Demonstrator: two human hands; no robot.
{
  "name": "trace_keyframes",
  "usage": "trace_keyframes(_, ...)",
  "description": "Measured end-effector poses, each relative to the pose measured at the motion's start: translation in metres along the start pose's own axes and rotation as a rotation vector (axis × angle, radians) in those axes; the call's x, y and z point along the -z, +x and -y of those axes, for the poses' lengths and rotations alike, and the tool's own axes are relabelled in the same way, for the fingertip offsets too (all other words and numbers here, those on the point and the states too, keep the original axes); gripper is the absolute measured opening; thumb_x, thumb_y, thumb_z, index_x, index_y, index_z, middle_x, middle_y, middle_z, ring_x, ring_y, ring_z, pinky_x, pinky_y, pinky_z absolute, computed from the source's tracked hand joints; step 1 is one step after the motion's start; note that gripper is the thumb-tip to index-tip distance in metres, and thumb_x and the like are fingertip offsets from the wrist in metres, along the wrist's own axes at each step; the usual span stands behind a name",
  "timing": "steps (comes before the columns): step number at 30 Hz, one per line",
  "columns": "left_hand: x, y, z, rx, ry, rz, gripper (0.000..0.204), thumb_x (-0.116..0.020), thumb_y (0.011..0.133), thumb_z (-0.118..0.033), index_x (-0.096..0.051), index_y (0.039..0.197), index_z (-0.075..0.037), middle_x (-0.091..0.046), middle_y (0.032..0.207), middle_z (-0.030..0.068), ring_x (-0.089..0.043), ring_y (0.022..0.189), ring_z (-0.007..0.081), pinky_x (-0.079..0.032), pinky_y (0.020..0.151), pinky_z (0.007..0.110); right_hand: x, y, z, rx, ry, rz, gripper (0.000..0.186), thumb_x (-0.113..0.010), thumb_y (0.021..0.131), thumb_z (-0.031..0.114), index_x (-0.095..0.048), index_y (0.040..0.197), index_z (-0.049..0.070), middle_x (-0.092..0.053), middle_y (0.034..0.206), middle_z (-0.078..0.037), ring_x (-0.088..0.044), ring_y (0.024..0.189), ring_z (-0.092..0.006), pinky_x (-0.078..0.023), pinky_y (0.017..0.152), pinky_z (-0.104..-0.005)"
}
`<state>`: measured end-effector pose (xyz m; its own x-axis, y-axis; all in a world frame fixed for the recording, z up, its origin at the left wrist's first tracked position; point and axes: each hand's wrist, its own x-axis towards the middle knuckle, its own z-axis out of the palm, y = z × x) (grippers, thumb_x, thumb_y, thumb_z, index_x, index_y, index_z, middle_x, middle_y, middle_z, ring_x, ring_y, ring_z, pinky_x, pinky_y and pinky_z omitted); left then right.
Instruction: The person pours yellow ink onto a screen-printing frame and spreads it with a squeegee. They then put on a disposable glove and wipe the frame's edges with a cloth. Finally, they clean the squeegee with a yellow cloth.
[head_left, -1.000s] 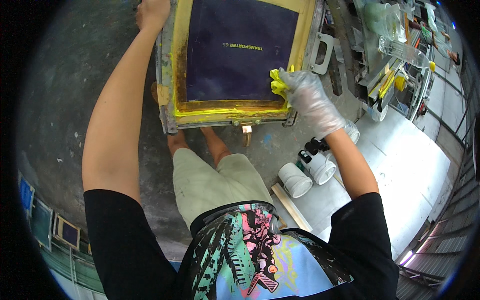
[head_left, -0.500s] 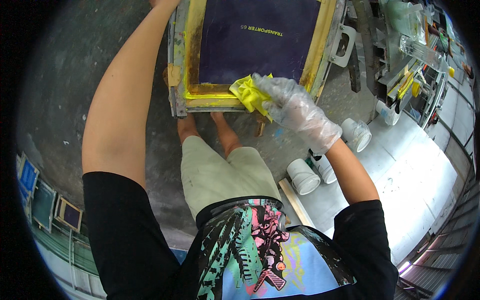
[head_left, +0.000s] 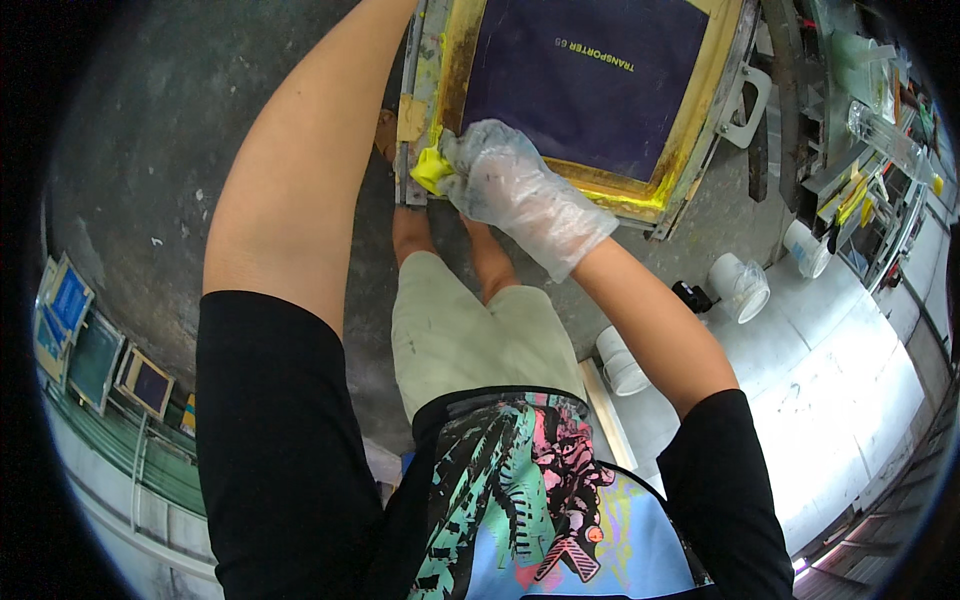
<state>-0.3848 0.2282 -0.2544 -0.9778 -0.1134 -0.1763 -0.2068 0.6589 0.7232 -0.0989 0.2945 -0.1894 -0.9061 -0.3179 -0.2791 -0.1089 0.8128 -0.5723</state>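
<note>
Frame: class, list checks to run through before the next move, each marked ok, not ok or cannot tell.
1. Cloth in hand: ok, gripped by the right hand at the frame's lower left corner.
2. Right hand covered: ok, clear glove.
3. Left hand's grip: cannot tell, it is beyond the picture's upper edge.
4. Frame free of yellow smears: not ok, some near the lower right corner.
5. Buckets clear of the frame: ok, standing apart.

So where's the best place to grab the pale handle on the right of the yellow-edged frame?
Probably the outer bar of the pale handle, coming from the right: it juts outward from the frame, its long opening gives room to hook in, and nothing covers it.
</note>
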Motion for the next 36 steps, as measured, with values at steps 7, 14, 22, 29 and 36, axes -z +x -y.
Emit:
trace_keyframes(7,-0.008,0.003,0.000,-0.032,0.013,-0.021,0.077,-0.039,0.100,-0.070,-0.071,0.120,-0.003,-0.070,0.118,0.0283,-0.064,0.118,0.0469,-0.049,0.100,0.051,0.000,0.012,0.002,-0.017,0.015,0.085,0.028,-0.073,0.087,0.030,-0.075,0.093,0.003,-0.070,0.086,-0.017,-0.068,0.085,-0.0393,-0.056,0.075,-0.0480)
trace_keyframes(14,0.004,0.003,-0.007,-0.041,0.043,0.010,0.075,-0.039,0.100,-0.070,-0.072,0.119,-0.005,-0.070,0.117,0.0291,-0.063,0.117,0.0478,-0.049,0.099,0.053,0.029,0.001,-0.011,0.016,0.069,0.127,0.020,-0.072,0.087,0.021,-0.075,0.092,0.002,-0.069,0.088,-0.021,-0.068,0.087,-0.0414,-0.056,0.079,-0.0489)
trace_keyframes(22,0.005,-0.003,-0.002,-0.012,0.012,-0.013,0.075,-0.040,0.099,-0.070,-0.073,0.118,-0.006,-0.071,0.117,0.0267,-0.065,0.118,0.0456,-0.049,0.099,0.052,0.118,-0.117,-0.097,-0.274,-0.262,0.451,0.016,-0.074,0.087,0.017,-0.074,0.097,0.005,-0.066,0.095,-0.020,-0.067,0.091,-0.0378,-0.054,0.083,-0.0480)
trace_keyframes(29,-0.001,-0.004,-0.007,-0.007,0.003,-0.008,0.075,-0.042,0.099,-0.070,-0.072,0.119,-0.005,-0.071,0.117,0.0275,-0.065,0.117,0.0459,-0.049,0.100,0.053,0.031,-0.008,-0.018,0.040,0.099,0.057,0.016,-0.077,0.081,0.017,-0.076,0.089,0.003,-0.068,0.085,-0.021,-0.068,0.085,-0.0410,-0.056,0.077,-0.0496)
trace_keyframes(36,-0.002,0.005,0.010,-0.057,0.020,-0.044,0.071,-0.042,0.100,-0.067,-0.071,0.116,-0.004,-0.071,0.111,0.0297,-0.064,0.112,0.0494,-0.050,0.095,0.054,0.047,-0.016,-0.026,-0.040,0.056,0.223,0.017,-0.075,0.082,0.020,-0.076,0.088,0.004,-0.070,0.087,-0.021,-0.068,0.088,-0.0409,-0.056,0.082,-0.0488)
